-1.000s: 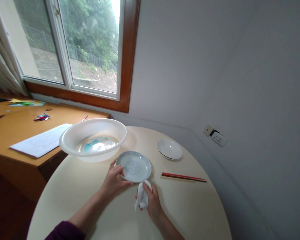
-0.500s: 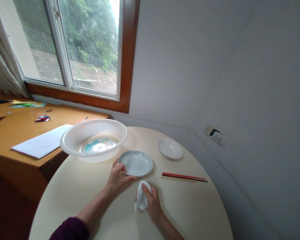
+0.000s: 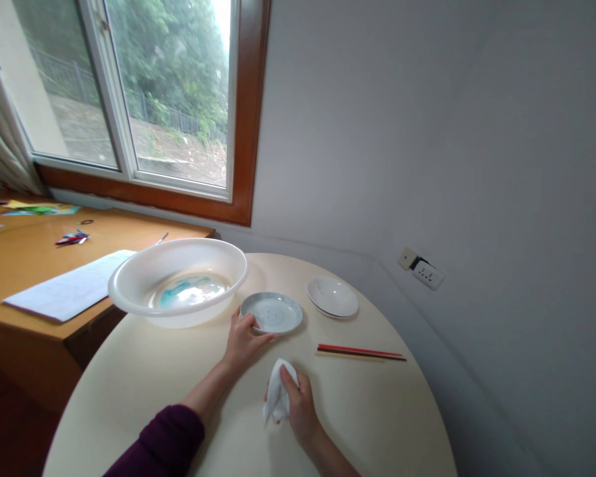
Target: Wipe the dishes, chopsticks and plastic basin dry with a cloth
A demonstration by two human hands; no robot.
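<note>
A grey-blue patterned plate (image 3: 273, 313) is low over the round table, and my left hand (image 3: 245, 336) grips its near left rim, thumb along the front edge. Whether the plate touches the tabletop I cannot tell. My right hand (image 3: 300, 404) is closed around a crumpled white cloth (image 3: 279, 391), nearer to me and apart from the plate. To the right of the plate sit stacked white dishes (image 3: 332, 296). Red, dark and pale chopsticks (image 3: 361, 353) lie side by side in front of those dishes.
A large translucent basin (image 3: 179, 275) with a blue patch inside stands on the round table (image 3: 377, 411) at left. Beyond it, a wooden desk (image 3: 104, 228) carries a white sheet (image 3: 72, 285) and several pens (image 3: 72, 238). The wall has a socket (image 3: 428, 273).
My left hand has moved the plate slightly away from me. The right hand keeps its hold on the cloth. The whole view has shifted a little.
</note>
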